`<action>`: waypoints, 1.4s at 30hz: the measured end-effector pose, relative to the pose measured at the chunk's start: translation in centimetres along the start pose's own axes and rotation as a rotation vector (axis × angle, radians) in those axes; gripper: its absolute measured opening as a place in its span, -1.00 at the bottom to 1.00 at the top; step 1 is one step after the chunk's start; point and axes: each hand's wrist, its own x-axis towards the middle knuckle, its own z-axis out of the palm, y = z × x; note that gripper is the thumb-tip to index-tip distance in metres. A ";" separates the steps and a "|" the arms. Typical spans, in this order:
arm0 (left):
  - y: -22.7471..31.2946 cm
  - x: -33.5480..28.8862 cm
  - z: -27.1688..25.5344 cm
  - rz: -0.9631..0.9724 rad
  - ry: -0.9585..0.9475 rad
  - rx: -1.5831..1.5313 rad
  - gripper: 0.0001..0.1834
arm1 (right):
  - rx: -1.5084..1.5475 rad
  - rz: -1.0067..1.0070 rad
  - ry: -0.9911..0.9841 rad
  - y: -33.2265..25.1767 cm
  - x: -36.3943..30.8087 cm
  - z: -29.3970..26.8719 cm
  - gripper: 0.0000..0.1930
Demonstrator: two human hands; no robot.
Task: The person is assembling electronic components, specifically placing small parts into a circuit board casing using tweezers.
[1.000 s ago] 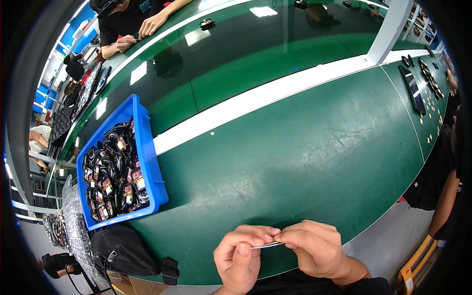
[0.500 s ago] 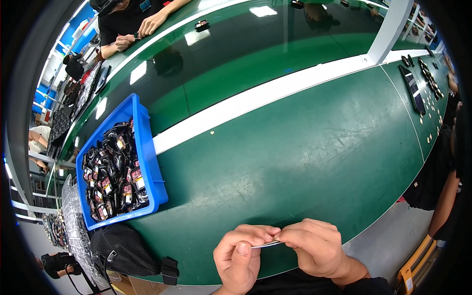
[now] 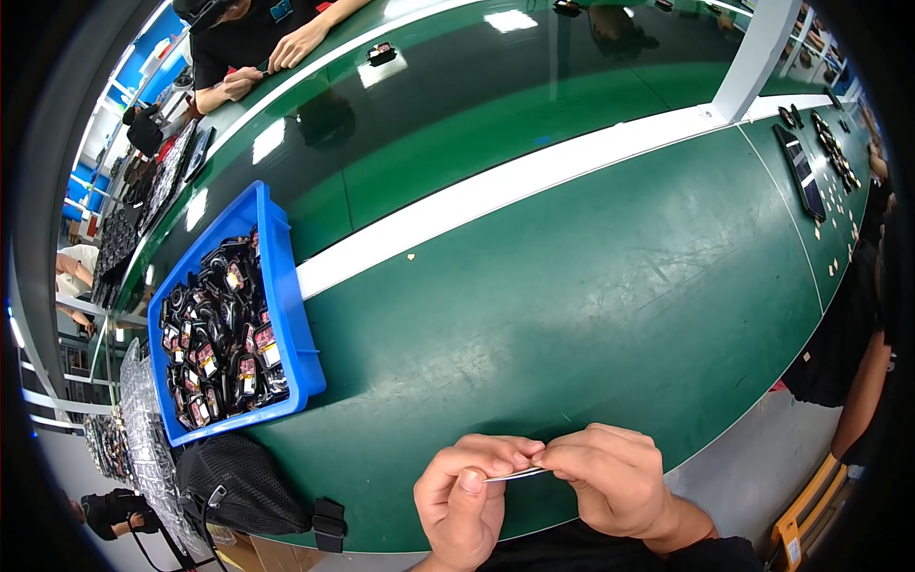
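A factory workshop; green conveyor belt beside the table; blue bin of small parts; co-worker opposite.

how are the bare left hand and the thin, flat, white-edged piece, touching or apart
Touching. The head view shows the bare left hand pinching the thin white-edged piece between thumb and fingers.

At lower centre, the left hand and right hand pinch a thin, pale-edged piece; a blue bin of small black parts sits at left; a co-worker's hand shows at upper left.
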 end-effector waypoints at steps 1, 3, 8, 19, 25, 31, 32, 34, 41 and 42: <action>0.0 0.0 0.0 0.000 -0.001 0.000 -0.76 | 0.004 0.003 -0.004 0.0 0.0 0.0 -0.82; 0.0 0.0 0.0 -0.004 -0.003 -0.007 -0.76 | 0.017 0.011 0.001 0.0 0.0 0.0 -0.82; -0.2 0.1 -0.2 0.026 -0.041 0.051 -0.73 | 0.039 0.029 0.008 0.1 -0.1 0.1 -0.84; 0.0 0.1 0.1 -0.001 -0.017 0.003 -0.77 | 0.024 0.071 -0.019 -0.6 0.1 -0.2 -0.84; -0.3 0.1 -0.2 0.003 -0.029 0.028 -0.76 | 0.020 0.063 -0.002 -0.6 0.1 -0.2 -0.86; 0.0 0.1 0.1 0.010 -0.032 0.026 -0.77 | 0.016 0.080 -0.001 -0.7 0.1 -0.2 -0.88; 0.0 0.1 0.1 0.011 -0.034 0.026 -0.77 | 0.016 0.079 -0.001 -0.7 0.1 -0.2 -0.88; -0.2 0.2 0.0 0.011 -0.036 0.025 -0.77 | 0.015 0.082 -0.002 -0.7 0.1 -0.2 -0.89; -0.1 0.1 0.1 0.010 -0.037 0.027 -0.76 | 0.016 0.080 -0.001 -0.7 0.0 -0.2 -0.92; -0.1 0.1 0.1 0.011 -0.038 0.038 -0.75 | 0.015 0.082 0.003 -0.7 0.0 -0.2 -0.92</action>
